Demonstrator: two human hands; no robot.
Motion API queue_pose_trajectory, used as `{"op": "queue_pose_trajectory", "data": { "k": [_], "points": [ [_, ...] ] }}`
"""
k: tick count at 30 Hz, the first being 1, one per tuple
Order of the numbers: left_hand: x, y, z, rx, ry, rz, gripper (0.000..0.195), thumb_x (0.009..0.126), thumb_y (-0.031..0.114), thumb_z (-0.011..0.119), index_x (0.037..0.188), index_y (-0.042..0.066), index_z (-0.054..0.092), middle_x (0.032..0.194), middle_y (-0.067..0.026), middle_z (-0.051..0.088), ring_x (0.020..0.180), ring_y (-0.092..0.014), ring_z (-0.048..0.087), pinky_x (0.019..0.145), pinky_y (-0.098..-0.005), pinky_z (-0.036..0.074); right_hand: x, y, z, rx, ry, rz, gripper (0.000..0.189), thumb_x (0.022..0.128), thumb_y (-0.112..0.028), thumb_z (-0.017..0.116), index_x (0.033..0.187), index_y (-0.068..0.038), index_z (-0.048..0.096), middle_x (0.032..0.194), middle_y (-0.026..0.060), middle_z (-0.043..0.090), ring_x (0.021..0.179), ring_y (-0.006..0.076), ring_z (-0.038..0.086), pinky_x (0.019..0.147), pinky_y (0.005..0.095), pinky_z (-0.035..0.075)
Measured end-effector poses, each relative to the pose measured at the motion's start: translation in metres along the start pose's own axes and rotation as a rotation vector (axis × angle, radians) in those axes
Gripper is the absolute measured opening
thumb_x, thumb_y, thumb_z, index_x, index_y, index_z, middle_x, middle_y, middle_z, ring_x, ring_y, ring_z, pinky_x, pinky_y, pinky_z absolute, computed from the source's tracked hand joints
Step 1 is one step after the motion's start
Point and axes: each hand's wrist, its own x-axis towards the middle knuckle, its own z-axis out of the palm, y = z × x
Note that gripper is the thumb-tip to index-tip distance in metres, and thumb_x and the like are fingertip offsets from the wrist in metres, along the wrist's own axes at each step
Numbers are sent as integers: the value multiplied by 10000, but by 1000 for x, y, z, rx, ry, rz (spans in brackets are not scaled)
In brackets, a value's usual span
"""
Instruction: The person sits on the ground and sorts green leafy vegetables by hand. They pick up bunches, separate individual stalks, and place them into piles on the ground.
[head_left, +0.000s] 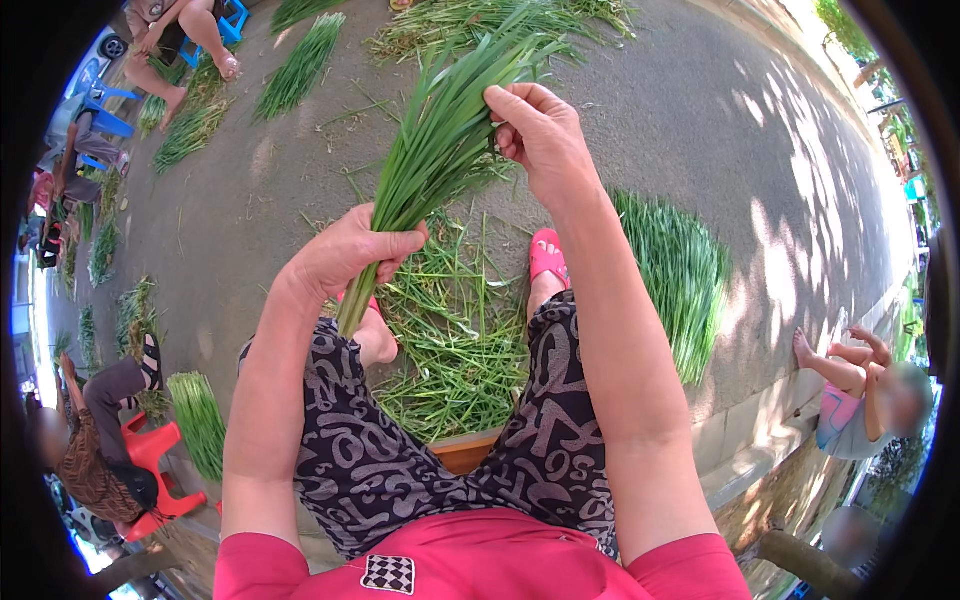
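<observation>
My left hand (360, 251) is wrapped around the pale stem end of a bunch of long green leaves (442, 139), which look like garlic chives. The bunch slants up and to the right, its leaf tips fanned out. At its right edge, my right hand (544, 139) pinches leaves between thumb and curled fingers; the exact pinch point is partly hidden. Below, between my feet in pink sandals (549, 253), a loose heap of stripped leaves and stems (457, 337) lies on the ground. To the right rests a large, neatly aligned pile of chives (671, 281).
Chive bundles lie at the upper left (304, 64) and lower left (196, 424); a loose pile (480, 30) is at the top. One person sits by a red plastic stool (154, 457), others on blue stools (232, 22). A curb (750, 450) runs along the right.
</observation>
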Motion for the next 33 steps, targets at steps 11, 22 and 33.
{"op": "queue_pose_trajectory", "data": {
  "k": [11, 22, 33],
  "points": [
    [1, -1, 0, -22, 5, 8, 224, 790, 140, 651, 947, 23, 542, 659, 12, 472, 514, -67, 444, 468, -214, 382, -5, -5, 2, 40, -64, -60, 93, 799, -151, 628, 800, -71, 579, 648, -9, 572, 524, 47, 508, 465, 186, 376],
    [1, 0, 1, -28, -1, 21, 238, 793, 166, 666, 946, 29, 544, 653, 20, 462, 519, -70, 440, 470, -215, 380, -7, -6, 2, 6, -176, -63, 152, 797, -144, 650, 912, -53, 612, 711, -19, 575, 580, 41, 513, 513, 176, 392],
    [2, -1, 0, -53, 0, 5, 234, 799, 171, 665, 950, 33, 550, 656, 26, 466, 522, -60, 441, 469, -213, 381, -11, -5, 8, -144, -283, -95, 136, 848, -139, 610, 920, -27, 639, 744, -9, 584, 568, 44, 504, 499, 182, 395]
  ]
}}
